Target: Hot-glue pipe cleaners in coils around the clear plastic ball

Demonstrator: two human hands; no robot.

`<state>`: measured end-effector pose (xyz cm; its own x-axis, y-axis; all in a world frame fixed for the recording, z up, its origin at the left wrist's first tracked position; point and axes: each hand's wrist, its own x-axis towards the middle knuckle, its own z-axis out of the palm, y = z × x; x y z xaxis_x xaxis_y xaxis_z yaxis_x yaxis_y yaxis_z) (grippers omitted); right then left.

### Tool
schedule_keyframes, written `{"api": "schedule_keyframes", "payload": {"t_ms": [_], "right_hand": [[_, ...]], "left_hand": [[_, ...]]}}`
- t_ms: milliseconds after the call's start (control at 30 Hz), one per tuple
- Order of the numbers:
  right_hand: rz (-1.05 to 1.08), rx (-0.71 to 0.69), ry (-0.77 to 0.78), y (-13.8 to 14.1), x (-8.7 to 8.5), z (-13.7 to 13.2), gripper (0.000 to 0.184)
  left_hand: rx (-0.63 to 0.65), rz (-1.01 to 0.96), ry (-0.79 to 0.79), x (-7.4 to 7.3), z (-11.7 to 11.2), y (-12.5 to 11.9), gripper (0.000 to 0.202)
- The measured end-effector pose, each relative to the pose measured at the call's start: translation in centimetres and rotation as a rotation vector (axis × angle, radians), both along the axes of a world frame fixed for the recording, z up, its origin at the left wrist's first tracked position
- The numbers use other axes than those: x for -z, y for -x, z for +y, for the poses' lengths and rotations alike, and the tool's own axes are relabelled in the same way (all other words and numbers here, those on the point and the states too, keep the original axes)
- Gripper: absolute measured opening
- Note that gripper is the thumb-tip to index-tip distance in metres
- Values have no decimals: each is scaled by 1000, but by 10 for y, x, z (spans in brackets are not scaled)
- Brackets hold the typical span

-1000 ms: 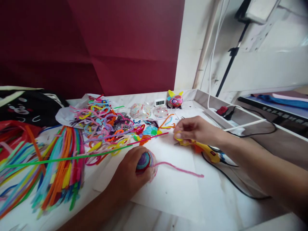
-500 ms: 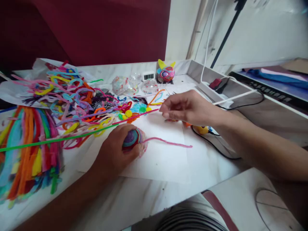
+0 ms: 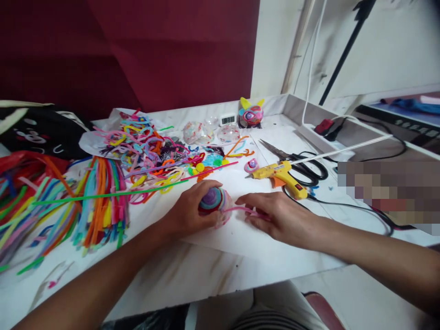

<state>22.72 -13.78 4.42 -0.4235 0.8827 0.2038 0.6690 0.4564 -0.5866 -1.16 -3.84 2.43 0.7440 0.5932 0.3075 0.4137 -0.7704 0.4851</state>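
Left hand (image 3: 192, 206) grasps a round ball (image 3: 212, 198), fingers over its top and thumb along its near side. Coils of purple, blue and dark red cover part of the ball, and clear plastic shows toward the right hand (image 3: 275, 215). From that side a pink strand (image 3: 240, 209) runs across to the right hand, whose curled fingers lie on both sides of it; whether they pinch it I cannot tell. Both hands are over a white sheet (image 3: 237, 240) on the worktop (image 3: 192, 275).

Just beyond the right hand lies a yellow glue gun (image 3: 282, 173), nozzle pointing left, with a long white stick (image 3: 343, 149) reaching from its back end. Black-handled scissors (image 3: 309, 167) lie behind the gun, and a small coiled disc (image 3: 252, 165) with a purple middle sits near its nozzle. Farther beyond the hands stand a decorated ball (image 3: 251, 115) with yellow ears and, next to it, a white timer (image 3: 228, 120), with clear plastic domes (image 3: 228, 133) in front.

Beyond the left hand and off to its left spreads a heap of bent pipe cleaners (image 3: 146, 146). Well left of that hand lies a bundle of straight ones (image 3: 101, 201), crossed by a long green one (image 3: 137, 192).
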Motion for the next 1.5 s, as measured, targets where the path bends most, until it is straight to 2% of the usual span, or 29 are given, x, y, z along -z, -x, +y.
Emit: {"api": "schedule_keyframes", "payload": {"t_ms": [233, 400, 633, 767, 1033, 1167, 1300, 1500], "right_hand": [[56, -30, -75, -2, -4, 11, 16], [93, -52, -91, 1, 7, 15, 16], [38, -95, -317, 9, 10, 12, 21], [-15, -100, -371, 16, 9, 14, 19], [-40, -64, -348, 24, 9, 15, 12], [-1, -60, -255, 25, 8, 17, 8], [91, -21, -149, 27, 7, 19, 12], [86, -16, -146, 29, 9, 20, 11]], "left_hand": [[225, -20, -14, -3, 9, -10, 60], [214, -95, -22, 1, 10, -12, 55], [189, -147, -44, 5, 6, -13, 51], [166, -163, -60, 7, 2, -14, 47], [156, -192, -26, 8, -2, -14, 43], [137, -176, -11, 7, -3, -14, 42], [124, -160, 32, 6, -4, -14, 41], [106, -173, 43, 6, -5, -15, 40]]}}
